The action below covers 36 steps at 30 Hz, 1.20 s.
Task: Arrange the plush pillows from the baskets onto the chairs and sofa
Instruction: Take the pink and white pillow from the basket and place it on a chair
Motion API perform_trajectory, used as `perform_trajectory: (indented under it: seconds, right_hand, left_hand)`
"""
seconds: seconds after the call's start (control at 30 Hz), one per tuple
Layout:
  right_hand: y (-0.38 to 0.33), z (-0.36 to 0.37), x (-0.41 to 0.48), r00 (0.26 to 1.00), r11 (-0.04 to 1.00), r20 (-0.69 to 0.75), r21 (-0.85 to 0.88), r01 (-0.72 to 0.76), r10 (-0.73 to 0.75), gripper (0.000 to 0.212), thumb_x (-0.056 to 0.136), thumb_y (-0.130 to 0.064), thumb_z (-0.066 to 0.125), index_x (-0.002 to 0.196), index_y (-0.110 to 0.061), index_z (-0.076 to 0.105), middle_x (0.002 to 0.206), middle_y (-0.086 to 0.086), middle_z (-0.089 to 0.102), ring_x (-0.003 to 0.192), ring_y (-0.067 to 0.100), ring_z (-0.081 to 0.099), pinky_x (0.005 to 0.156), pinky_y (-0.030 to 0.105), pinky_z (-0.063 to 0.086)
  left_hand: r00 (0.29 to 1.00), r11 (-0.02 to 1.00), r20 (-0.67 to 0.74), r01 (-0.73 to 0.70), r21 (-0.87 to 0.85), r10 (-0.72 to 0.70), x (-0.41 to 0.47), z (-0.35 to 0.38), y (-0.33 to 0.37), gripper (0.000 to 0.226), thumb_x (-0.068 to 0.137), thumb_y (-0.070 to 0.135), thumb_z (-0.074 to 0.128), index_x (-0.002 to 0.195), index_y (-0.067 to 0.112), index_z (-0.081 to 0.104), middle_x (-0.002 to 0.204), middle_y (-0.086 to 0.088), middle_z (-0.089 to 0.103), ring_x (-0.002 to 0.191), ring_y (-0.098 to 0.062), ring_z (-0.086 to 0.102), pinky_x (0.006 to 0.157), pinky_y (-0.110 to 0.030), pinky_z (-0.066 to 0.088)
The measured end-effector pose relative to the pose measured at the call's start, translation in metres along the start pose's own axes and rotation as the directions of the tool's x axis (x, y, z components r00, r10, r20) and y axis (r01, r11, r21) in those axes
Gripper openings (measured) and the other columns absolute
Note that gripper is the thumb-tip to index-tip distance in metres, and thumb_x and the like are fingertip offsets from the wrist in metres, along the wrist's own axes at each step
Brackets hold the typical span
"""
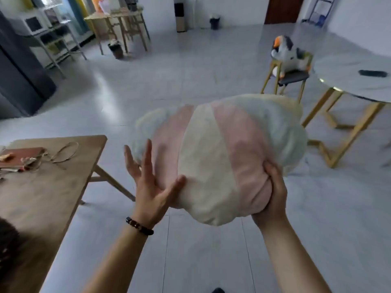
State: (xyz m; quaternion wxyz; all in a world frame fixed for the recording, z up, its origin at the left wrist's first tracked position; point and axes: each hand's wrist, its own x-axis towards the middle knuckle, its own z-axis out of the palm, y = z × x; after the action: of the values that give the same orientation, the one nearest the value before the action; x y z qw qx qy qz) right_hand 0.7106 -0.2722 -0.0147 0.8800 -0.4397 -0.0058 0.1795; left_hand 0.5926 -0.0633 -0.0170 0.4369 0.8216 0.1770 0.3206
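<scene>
A big, round, fluffy pillow with pink, cream and pale green stripes (211, 157) is up in the air in front of the person, above the pale grey tiled floor (169, 81). Two bare hands hold it. The right grip (273, 193) has its fingers curled tight into the low right edge of the pillow, and it squeezes a bunch of the pink part. The left grip (148, 182) is flat and wide, with its fingers straight and spread out. Its palm and thumb press on the low left side of the pillow. A band of dark beads (139, 226) goes round the left wrist. The far side of the pillow looks blurry. Well behind the pillow, to the right, stands a chair with thin gold legs and a dark seat (294, 78). A grey and white plush toy with an orange beak (288, 53) sits on that chair. Just beside the chair, on its right, is a round white desk with gold legs (349, 81). A small dark thing (373, 73) lies on top of it, too blurry to tell what it is. On the left, near the person, is a brown wooden desk (63, 197). A flat reddish-brown book (21, 155) and a thin looped cord (65, 152) lie at its far end.
</scene>
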Motion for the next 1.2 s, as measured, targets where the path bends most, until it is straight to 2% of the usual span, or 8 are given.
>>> perform_trajectory:
  seconds: [0.1,0.2,0.5,0.67,0.8,0.97,1.1,1.2]
  right_hand:
    - [-0.033,-0.029,0.033,0.996,0.997,-0.087,0.079,0.024,-0.017,0.045,0.106,-0.034,0.041,0.097,-0.027,0.084,0.12,0.0,0.076,0.11,0.016,0.073,0.077,0.026,0.061]
    - [-0.046,-0.065,0.076,0.993,0.993,-0.089,0.078,0.083,-0.076,0.05,0.107,-0.051,0.034,0.125,-0.027,0.074,0.137,0.002,0.067,0.129,0.021,0.062,0.1,0.037,0.055]
    - [-0.121,-0.145,0.272,0.975,0.944,-0.038,-0.261,0.201,-0.218,0.105,0.07,-0.083,0.065,0.156,-0.029,0.039,0.157,-0.01,0.048,0.144,0.018,0.047,0.111,0.044,0.038]
    - [-0.19,-0.185,0.381,0.908,0.879,-0.191,-0.385,0.28,-0.373,0.097,0.066,-0.078,0.075,0.145,-0.027,0.05,0.152,-0.005,0.053,0.138,0.016,0.053,0.11,0.041,0.045]
    - [-0.213,-0.246,0.453,0.793,0.877,-0.438,-0.417,0.238,-0.424,0.05,0.09,-0.06,0.066,0.134,-0.041,0.052,0.146,-0.015,0.053,0.134,0.005,0.052,0.115,0.043,0.043]
    - [-0.203,-0.35,0.56,0.835,0.95,-0.542,-0.301,-0.081,-0.1,0.057,0.098,-0.054,0.054,0.149,-0.034,0.04,0.154,-0.007,0.044,0.142,0.014,0.043,0.117,0.044,0.037]
    - [-0.209,-0.404,0.654,0.87,0.958,-0.401,0.089,-0.274,0.286,0.056,0.081,-0.07,0.066,0.121,-0.031,0.07,0.146,0.017,0.058,0.117,0.027,0.063,0.109,0.042,0.042]
    - [-0.224,-0.427,0.716,0.861,0.919,-0.323,0.104,-0.381,0.394,0.073,0.081,-0.073,0.062,0.138,-0.028,0.062,0.138,0.006,0.067,0.13,0.031,0.06,0.115,0.053,0.04]
  left_hand:
    - [0.946,0.957,0.247,-0.251,0.146,0.211,0.029,0.058,-0.001,0.109,0.067,0.086,0.062,0.158,0.045,0.017,0.169,-0.002,-0.014,0.158,-0.024,-0.011,0.124,-0.049,0.009]
    - [0.924,0.953,0.325,-0.262,0.152,0.202,0.068,0.12,-0.007,0.096,0.077,0.083,0.056,0.157,0.048,0.016,0.17,0.007,0.008,0.158,-0.021,0.005,0.123,-0.043,0.016]
    - [0.939,0.93,0.282,0.269,-0.251,-0.196,0.221,0.341,-0.009,0.025,0.105,0.031,0.052,0.122,0.026,0.07,0.107,0.017,0.074,0.103,0.002,0.067,0.088,-0.029,0.055]
    - [0.907,0.855,0.343,0.368,-0.365,-0.244,0.315,0.449,0.02,0.023,0.107,0.029,0.049,0.105,0.028,0.071,0.089,0.017,0.074,0.087,-0.002,0.066,0.076,-0.018,0.052]
    - [0.878,0.832,0.423,0.399,-0.387,-0.224,0.376,0.522,0.039,0.029,0.107,0.031,0.047,0.104,0.016,0.071,0.089,0.007,0.069,0.086,-0.008,0.062,0.074,-0.023,0.051]
    - [0.781,0.692,0.545,0.575,-0.437,-0.305,0.433,0.628,0.03,0.037,0.109,0.033,0.042,0.128,0.013,0.067,0.128,0.004,0.071,0.125,-0.02,0.063,0.1,-0.041,0.051]
    - [0.641,0.548,0.583,0.755,-0.361,-0.499,0.459,0.713,0.029,0.032,0.107,0.035,0.043,0.113,0.029,0.074,0.12,-0.002,0.075,0.112,-0.02,0.071,0.09,-0.04,0.059]
    - [0.636,0.649,0.532,0.735,-0.198,-0.559,0.479,0.764,0.025,0.033,0.104,0.041,0.044,0.1,0.035,0.076,0.105,0.001,0.077,0.101,-0.018,0.071,0.083,-0.031,0.058]
